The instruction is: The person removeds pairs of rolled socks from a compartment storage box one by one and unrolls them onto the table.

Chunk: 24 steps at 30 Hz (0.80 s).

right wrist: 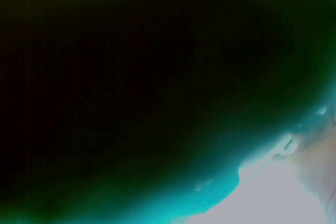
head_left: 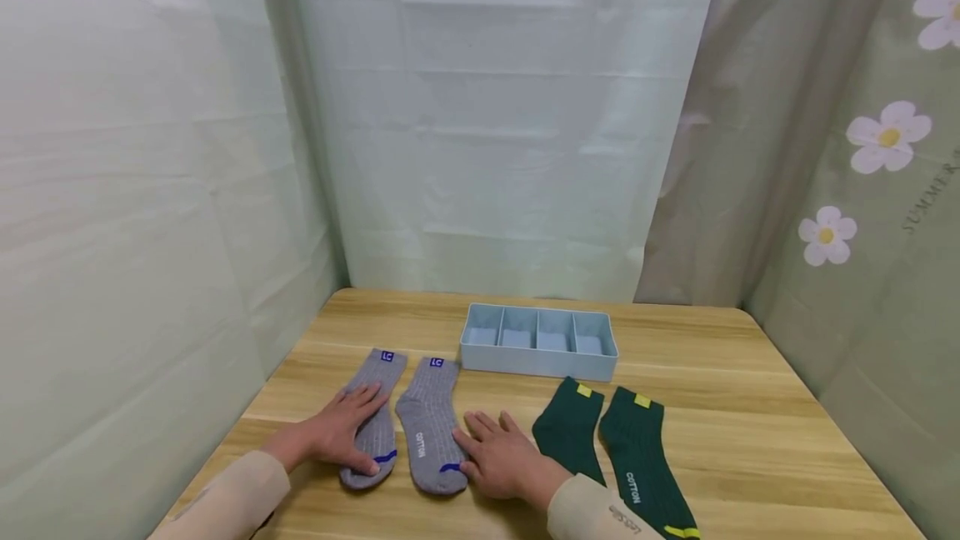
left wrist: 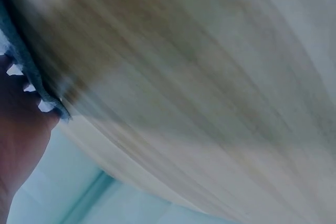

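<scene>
Two grey socks lie side by side on the table, each with a blue LC label at the cuff and a blue stripe at the toe. On the left grey sock [head_left: 379,433] rests my left hand [head_left: 336,430], fingers spread across it and thumb near the toe. My right hand [head_left: 501,458] lies beside the right grey sock [head_left: 429,407], its fingertips at that sock's right edge. In the left wrist view, part of the left hand [left wrist: 23,135] shows by the dark sock edge. The right wrist view is mostly dark.
A dark green sock [head_left: 567,422] lies right of my right hand, partly hidden by the sleeve, with another green sock [head_left: 637,440] beside it. Behind them stands a pale blue divided box [head_left: 536,359]. Curtains [head_left: 495,148] enclose the wooden table [head_left: 750,423].
</scene>
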Available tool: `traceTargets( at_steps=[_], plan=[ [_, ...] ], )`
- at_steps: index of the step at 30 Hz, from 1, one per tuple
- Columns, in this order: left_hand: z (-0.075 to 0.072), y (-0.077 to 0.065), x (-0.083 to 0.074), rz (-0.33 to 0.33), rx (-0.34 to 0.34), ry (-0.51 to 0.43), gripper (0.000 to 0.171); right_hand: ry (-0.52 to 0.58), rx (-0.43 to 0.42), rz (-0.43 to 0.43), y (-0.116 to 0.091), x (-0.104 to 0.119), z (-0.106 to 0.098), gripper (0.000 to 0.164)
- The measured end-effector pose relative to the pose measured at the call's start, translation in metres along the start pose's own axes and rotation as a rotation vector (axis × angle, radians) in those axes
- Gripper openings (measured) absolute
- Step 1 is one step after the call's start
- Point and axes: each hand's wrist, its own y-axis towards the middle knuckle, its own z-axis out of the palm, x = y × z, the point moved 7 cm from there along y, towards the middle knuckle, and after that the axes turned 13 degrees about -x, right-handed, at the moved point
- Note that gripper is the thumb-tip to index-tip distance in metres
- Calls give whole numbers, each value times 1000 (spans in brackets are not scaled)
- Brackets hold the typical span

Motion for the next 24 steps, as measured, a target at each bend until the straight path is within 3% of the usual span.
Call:
traceTargets(
  at_steps=[4,11,17,24],
  plan=[
    [0,-7,-2,-61,4,-40,108,6,3,-8,1,3,0,54],
    [7,-17,-11,-93,78,-31,123,-1,15,-7,2,6,-3,55],
    [7,-17,-12,-128,109,-10,122,-10,8,-10,1,7,-2,55],
    [11,-13,-15,-123,124,-17,124,17,25,4,-4,4,-7,56]
  ],
)
